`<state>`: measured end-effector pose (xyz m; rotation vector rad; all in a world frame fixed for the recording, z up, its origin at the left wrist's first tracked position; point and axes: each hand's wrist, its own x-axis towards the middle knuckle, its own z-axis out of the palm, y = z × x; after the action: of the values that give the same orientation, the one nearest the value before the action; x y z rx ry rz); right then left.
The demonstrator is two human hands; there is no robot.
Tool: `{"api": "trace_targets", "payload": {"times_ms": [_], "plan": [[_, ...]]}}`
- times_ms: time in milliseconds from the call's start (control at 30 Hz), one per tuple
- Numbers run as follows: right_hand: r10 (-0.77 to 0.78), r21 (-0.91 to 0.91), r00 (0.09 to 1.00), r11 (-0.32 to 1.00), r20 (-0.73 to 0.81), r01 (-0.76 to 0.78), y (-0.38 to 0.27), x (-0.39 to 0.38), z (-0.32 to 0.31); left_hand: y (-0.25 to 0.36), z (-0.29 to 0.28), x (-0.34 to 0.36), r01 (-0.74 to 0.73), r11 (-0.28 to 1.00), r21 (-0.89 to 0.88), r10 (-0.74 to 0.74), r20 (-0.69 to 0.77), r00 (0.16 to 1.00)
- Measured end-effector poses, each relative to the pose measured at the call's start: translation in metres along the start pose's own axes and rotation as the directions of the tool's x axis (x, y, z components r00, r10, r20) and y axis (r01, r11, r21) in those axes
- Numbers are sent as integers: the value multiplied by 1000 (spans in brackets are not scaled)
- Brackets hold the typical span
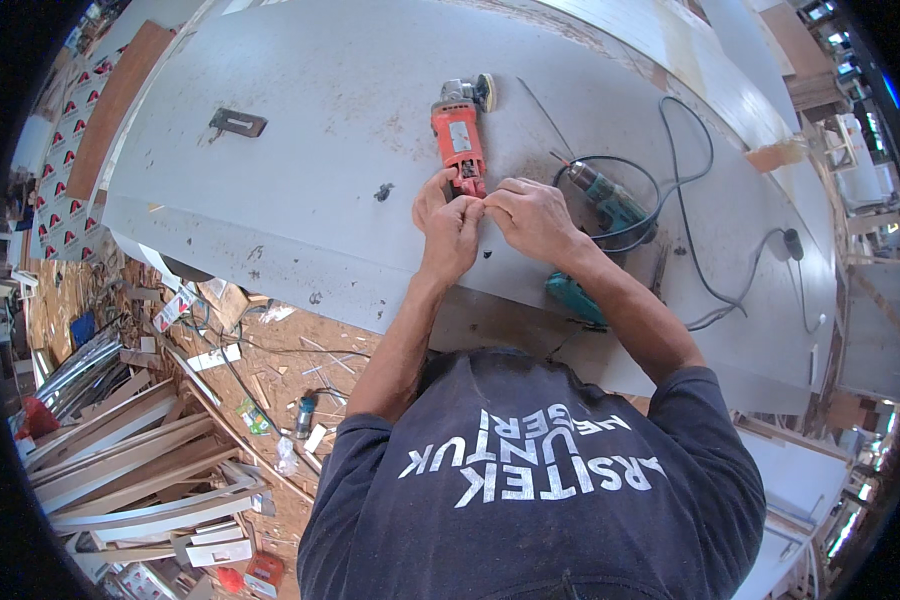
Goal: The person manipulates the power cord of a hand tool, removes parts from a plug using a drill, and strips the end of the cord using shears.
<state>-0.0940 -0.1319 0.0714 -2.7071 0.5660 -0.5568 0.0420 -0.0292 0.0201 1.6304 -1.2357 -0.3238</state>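
A red angle grinder [454, 127] with a pale pad on its head lies on the grey panel [270, 150], its rear part in my hands. My left hand [447, 220] is closed around the grinder's tail end. My right hand [530, 215] pinches at the same end; any small piece between those fingertips is too hidden to make out. To the right lie a teal drill [605, 200] with a bit and a dark cord [700, 175] in loops. A second teal tool [570, 293] is partly behind my right forearm.
A dark metal piece [238, 122] sits at the panel's upper left. Board offcuts [130, 460], cords and another tool [304, 415] lie on the littered wooden floor below left. A brown board [110, 120] is at the far left, a white board [790, 510] at lower right.
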Motion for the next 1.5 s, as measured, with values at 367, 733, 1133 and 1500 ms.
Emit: {"api": "trace_targets", "payload": {"times_ms": [367, 733, 1133, 1500], "plan": [[85, 155, 996, 984, -8, -83, -4, 0, -2, -8, 3, -8, 1, 1000, -16, 0, 14, 1000], [-103, -58, 994, 993, 43, 105, 3, 0, -3, -7, 7, -7, -25, 1000, -11, 24, -35, 999], [-232, -220, 972, 947, 35, 234, 8, -1, 4, -8, 11, -8, -60, 998, -16, 58, -84, 995], [-328, -377, 942, 866, 71, 330, 20, -8, 17, -12, 18, -12, -135, 988, 69, 147, -206, 968]]}}
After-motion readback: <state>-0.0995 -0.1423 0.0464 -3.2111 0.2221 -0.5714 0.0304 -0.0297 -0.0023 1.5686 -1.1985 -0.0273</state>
